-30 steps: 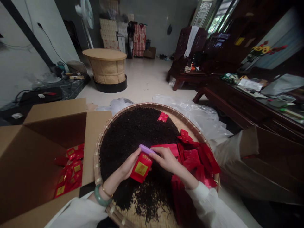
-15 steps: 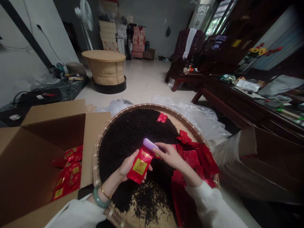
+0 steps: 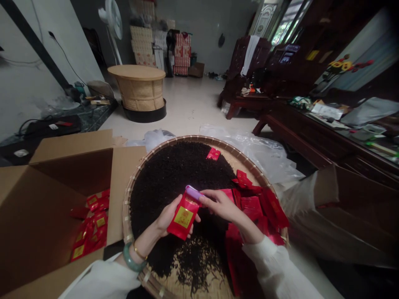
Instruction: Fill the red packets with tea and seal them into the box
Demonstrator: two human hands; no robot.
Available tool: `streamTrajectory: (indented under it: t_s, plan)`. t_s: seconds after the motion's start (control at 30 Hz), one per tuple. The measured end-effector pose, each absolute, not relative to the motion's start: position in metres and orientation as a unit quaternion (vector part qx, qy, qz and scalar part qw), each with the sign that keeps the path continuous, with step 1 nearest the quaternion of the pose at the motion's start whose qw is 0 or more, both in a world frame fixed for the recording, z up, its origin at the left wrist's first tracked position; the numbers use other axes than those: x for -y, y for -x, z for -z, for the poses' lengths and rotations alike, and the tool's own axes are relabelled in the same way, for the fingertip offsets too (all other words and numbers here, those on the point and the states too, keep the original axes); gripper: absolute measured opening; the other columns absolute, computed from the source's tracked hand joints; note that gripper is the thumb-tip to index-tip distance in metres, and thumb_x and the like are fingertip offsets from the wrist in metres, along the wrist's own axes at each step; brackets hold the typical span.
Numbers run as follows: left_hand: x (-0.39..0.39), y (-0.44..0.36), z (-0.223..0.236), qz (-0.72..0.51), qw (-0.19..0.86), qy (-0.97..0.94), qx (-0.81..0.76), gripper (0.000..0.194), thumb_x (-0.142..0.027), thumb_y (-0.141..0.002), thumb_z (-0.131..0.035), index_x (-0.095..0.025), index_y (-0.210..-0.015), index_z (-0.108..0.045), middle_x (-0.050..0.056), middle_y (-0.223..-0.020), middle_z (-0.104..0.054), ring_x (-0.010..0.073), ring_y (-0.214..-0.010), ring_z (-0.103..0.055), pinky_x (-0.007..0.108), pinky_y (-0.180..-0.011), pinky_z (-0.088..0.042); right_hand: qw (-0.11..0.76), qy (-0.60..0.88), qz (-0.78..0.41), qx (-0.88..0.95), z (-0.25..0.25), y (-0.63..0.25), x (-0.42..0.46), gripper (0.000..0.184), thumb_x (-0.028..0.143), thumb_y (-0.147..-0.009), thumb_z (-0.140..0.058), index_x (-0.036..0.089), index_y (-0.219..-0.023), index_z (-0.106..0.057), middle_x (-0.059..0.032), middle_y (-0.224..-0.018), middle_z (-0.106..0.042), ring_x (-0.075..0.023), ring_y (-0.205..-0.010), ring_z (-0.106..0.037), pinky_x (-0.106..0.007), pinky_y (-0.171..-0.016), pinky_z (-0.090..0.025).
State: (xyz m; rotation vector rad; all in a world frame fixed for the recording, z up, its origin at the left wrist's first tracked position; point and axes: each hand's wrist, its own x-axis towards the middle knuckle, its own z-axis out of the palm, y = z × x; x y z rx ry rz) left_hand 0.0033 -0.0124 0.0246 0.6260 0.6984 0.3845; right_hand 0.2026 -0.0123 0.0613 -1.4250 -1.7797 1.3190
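My left hand (image 3: 168,216) grips a small red packet (image 3: 183,219) with a gold square label, held tilted above a round bamboo tray (image 3: 126,211). Across the packet's top edge lies a slim purple bag clip (image 3: 193,192). The fingers of my right hand (image 3: 222,203) pinch the clip's right end. Dark loose tea leaves (image 3: 174,166) are heaped in the tray below. Many flat red packets (image 3: 251,206) lie in a pile by my right forearm, and a single packet (image 3: 213,153) rests on the tea's far side.
To the left stands an open cardboard box (image 3: 129,174) with several red packets (image 3: 93,224) inside. Plastic sheeting (image 3: 262,155) lies on the floor beyond the tray. At the right are another open carton (image 3: 352,207) and a dark wooden table (image 3: 299,133). Further off stands a round woven stand (image 3: 141,93).
The purple clip has come down slightly over the packet's top, now covering part of the gold lettering. My right hand has lowered a little with it.
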Motion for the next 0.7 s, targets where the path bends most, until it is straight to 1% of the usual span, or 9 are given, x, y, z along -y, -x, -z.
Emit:
streamTrajectory:
  t_s: [0.1,0.2,0.27,0.4,0.47,0.53,0.6,0.7]
  plan:
    - [0.0138,-0.0043,-0.0275,-0.202,0.869,-0.296,-0.342,0.073,-0.069,-0.084,-0.029,-0.008,-0.089,-0.069,0.012,-0.067,-0.069,0.0173,-0.049,-0.061,0.028,-0.047,-0.051,0.261,0.52,-0.442,0.682,-0.0639,-0.1976,0.0127,0.041,0.047,-0.087,-0.047,0.013,-0.095,-0.069,-0.0027,-0.071,-0.064,-0.0121,-0.055,-0.051,-0.021,-0.049,-0.038]
    - [0.0146,-0.0047,-0.0286,-0.192,0.866,-0.303,-0.349,0.077,-0.07,-0.084,-0.026,-0.006,-0.083,-0.069,0.012,-0.06,-0.066,0.0176,-0.047,-0.06,0.027,-0.046,-0.05,0.259,0.522,-0.409,0.702,-0.0672,-0.1955,0.0122,0.039,0.043,-0.089,-0.046,0.014,-0.087,-0.07,-0.0021,-0.069,-0.065,-0.0132,-0.057,-0.053,-0.022,-0.051,-0.038]
    - [0.0149,-0.0051,-0.0286,-0.193,0.864,-0.306,-0.35,0.077,-0.07,-0.084,-0.025,-0.006,-0.081,-0.069,0.011,-0.057,-0.065,0.0176,-0.046,-0.06,0.027,-0.046,-0.05,0.258,0.525,-0.396,0.708,-0.0676,-0.1959,0.0122,0.038,0.043,-0.089,-0.046,0.014,-0.088,-0.071,-0.0021,-0.071,-0.067,-0.0147,-0.06,-0.055,-0.023,-0.054,-0.039]
    - [0.015,-0.0059,-0.0277,-0.208,0.861,-0.302,-0.353,0.074,-0.067,-0.086,-0.026,-0.007,-0.084,-0.069,0.011,-0.059,-0.066,0.0178,-0.047,-0.059,0.028,-0.045,-0.049,0.275,0.529,-0.398,0.698,-0.0648,-0.1989,0.0123,0.036,0.042,-0.087,-0.05,0.015,-0.099,-0.07,-0.0037,-0.084,-0.072,-0.0187,-0.072,-0.062,-0.025,-0.063,-0.044]
    - [0.0147,-0.0055,-0.0266,-0.198,0.863,-0.298,-0.357,0.077,-0.067,-0.086,-0.024,-0.005,-0.081,-0.069,0.012,-0.057,-0.065,0.018,-0.047,-0.059,0.028,-0.046,-0.05,0.28,0.532,-0.402,0.691,-0.0643,-0.2009,0.0122,0.037,0.043,-0.087,-0.05,0.015,-0.102,-0.069,-0.0047,-0.088,-0.072,-0.0189,-0.073,-0.062,-0.026,-0.063,-0.045]
    - [0.0143,-0.0045,-0.0252,-0.187,0.867,-0.294,-0.357,0.079,-0.068,-0.086,-0.022,-0.004,-0.08,-0.069,0.012,-0.057,-0.064,0.0183,-0.047,-0.06,0.028,-0.046,-0.05,0.279,0.533,-0.402,0.691,-0.0653,-0.2026,0.0122,0.038,0.043,-0.087,-0.049,0.015,-0.101,-0.069,-0.0048,-0.085,-0.072,-0.0183,-0.071,-0.062,-0.025,-0.06,-0.044]
    - [0.0139,-0.0036,-0.0236,-0.185,0.871,-0.293,-0.349,0.079,-0.067,-0.086,-0.022,-0.004,-0.084,-0.069,0.014,-0.061,-0.066,0.0186,-0.048,-0.06,0.028,-0.047,-0.049,0.274,0.528,-0.399,0.698,-0.067,-0.2039,0.0125,0.038,0.044,-0.087,-0.049,0.015,-0.098,-0.07,-0.0043,-0.082,-0.071,-0.0175,-0.068,-0.061,-0.024,-0.057,-0.043]
    - [0.0132,-0.0036,-0.0216,-0.202,0.876,-0.284,-0.332,0.071,-0.063,-0.087,-0.028,-0.005,-0.094,-0.068,0.017,-0.079,-0.071,0.0209,-0.056,-0.064,0.031,-0.052,-0.05,0.263,0.524,-0.391,0.71,-0.0678,-0.2047,0.0139,0.038,0.044,-0.088,-0.048,0.014,-0.096,-0.07,-0.0038,-0.08,-0.07,-0.0167,-0.067,-0.06,-0.023,-0.058,-0.042]
